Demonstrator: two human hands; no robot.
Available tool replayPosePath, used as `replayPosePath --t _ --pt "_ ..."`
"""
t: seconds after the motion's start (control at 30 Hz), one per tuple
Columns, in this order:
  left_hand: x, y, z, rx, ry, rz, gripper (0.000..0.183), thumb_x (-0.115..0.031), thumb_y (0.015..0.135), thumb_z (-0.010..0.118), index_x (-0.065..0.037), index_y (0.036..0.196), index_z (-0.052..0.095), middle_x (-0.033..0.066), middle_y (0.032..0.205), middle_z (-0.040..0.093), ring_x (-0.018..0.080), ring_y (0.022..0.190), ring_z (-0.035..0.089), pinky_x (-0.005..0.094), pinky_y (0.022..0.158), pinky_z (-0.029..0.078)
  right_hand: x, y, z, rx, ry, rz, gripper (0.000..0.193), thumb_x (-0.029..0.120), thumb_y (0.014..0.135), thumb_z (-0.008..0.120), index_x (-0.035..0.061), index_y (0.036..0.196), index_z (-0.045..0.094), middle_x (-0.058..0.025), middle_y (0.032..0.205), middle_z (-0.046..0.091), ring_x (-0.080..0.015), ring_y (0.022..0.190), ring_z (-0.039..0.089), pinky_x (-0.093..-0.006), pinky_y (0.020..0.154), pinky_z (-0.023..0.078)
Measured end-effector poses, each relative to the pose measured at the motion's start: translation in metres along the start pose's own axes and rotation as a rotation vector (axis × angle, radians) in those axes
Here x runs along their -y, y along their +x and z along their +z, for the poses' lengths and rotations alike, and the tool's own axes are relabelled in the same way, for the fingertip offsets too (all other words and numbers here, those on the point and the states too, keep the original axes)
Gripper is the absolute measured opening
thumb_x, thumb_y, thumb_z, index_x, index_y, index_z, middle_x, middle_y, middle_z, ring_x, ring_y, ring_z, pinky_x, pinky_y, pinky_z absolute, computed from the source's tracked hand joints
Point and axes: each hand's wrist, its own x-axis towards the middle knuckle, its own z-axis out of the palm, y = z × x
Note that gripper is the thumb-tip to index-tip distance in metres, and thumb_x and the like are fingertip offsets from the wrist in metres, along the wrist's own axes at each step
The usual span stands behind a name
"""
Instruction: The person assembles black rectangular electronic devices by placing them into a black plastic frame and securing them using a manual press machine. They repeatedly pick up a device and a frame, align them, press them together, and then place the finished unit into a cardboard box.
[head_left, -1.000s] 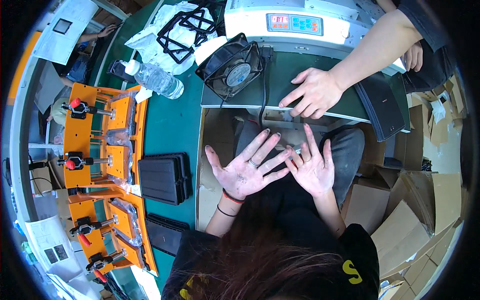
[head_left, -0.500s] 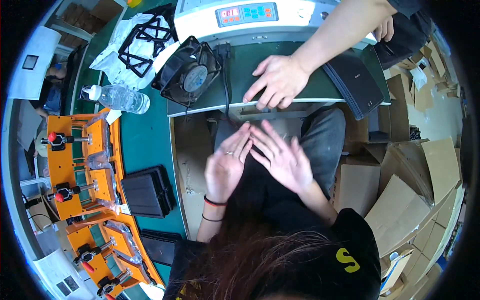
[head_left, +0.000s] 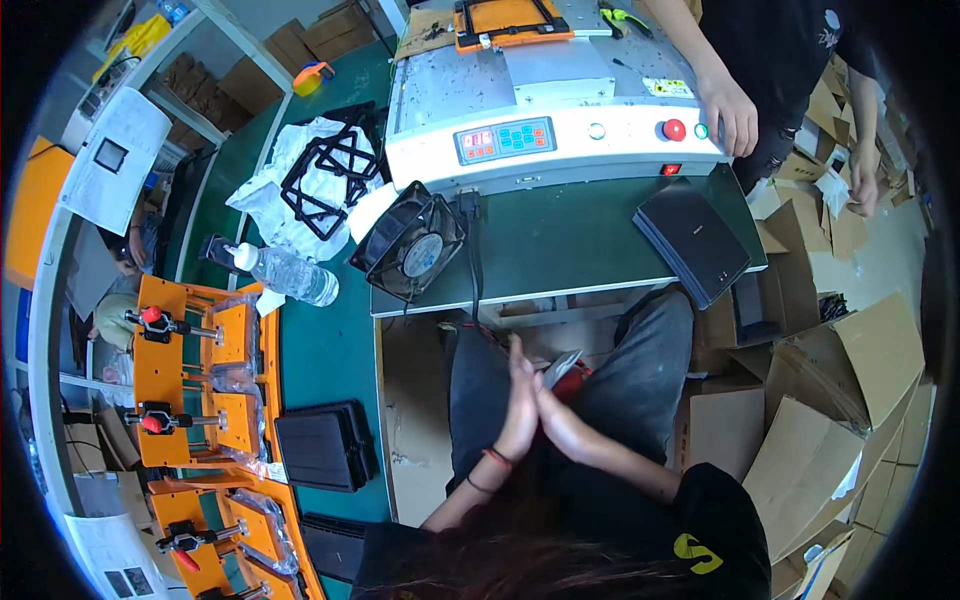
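Pressing palm against palm, the left hand [head_left: 520, 400] and the right hand [head_left: 552, 412] meet over the lap, fingers straight and pointing away from the body; nothing appears clamped between them, though a thin grey strip [head_left: 561, 368] and something red [head_left: 572, 382] show just beyond the right fingertips, and I cannot tell whether either is touched. Both hands sit below the counter [head_left: 560, 245] edge, between the knees, so the work surface is left free. Ahead of the hands a black fan [head_left: 410, 250] leans near the counter's edge, its cable hanging down. Farther on stands a white machine [head_left: 540, 100] with a button panel, where another person's hand [head_left: 730, 112] rests by the red button. Left of the hands lie black trays [head_left: 322, 448] and orange clamp fixtures [head_left: 200, 370].
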Motion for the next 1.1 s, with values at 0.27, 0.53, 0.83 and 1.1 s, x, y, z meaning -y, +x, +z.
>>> replayPosePath --t 0.27,0.53,0.83,1.1 --pt "-0.080 -0.026 0.060 0.244 -0.267 -0.178 0.064 -0.047 0.098 0.024 -0.004 0.145 0.021 0.0116 0.151 0.022 0.0258 0.140 0.017 0.0381 0.115 0.009 0.013 0.025 -0.050 -0.167 -0.632 -0.182 0.055 0.042 0.099 0.028 0.0121 0.145 0.025 -0.0100 0.149 0.027 -0.0235 0.139 0.019 -0.0408 0.110 0.020" --pt "-0.041 0.041 0.011 -0.052 0.951 0.372 0.037 -0.024 0.097 0.033 -0.003 0.111 0.059 0.0178 0.112 0.060 0.0325 0.112 0.052 0.0475 0.102 0.029 0.119 -0.045 -0.007 0.167 0.095 -0.419 0.073 0.060 0.093 0.027 0.0055 0.140 0.032 -0.0169 0.146 0.029 -0.0262 0.133 0.032 -0.0420 0.109 0.023" --pt "-0.012 0.035 -0.016 0.627 1.014 0.008 0.039 -0.033 0.096 0.045 -0.001 0.116 0.053 0.0224 0.103 0.063 0.0376 0.102 0.058 0.0402 0.087 0.046 0.236 -0.068 -0.112 -0.964 -1.745 -0.445 0.065 0.039 0.074 0.071 0.0152 0.130 0.048 -0.0224 0.134 0.040 -0.0391 0.123 0.038 -0.0482 0.103 0.030" --pt "-0.023 0.026 -0.023 0.610 0.983 -0.010 0.038 -0.029 0.096 0.047 0.002 0.117 0.052 0.0224 0.116 0.058 0.0358 0.109 0.056 0.0380 0.091 0.044 0.236 -0.076 -0.113 -0.829 -1.744 -0.285 0.070 0.042 0.072 0.072 0.0173 0.133 0.047 -0.0238 0.136 0.038 -0.0395 0.125 0.037 -0.0475 0.105 0.029"
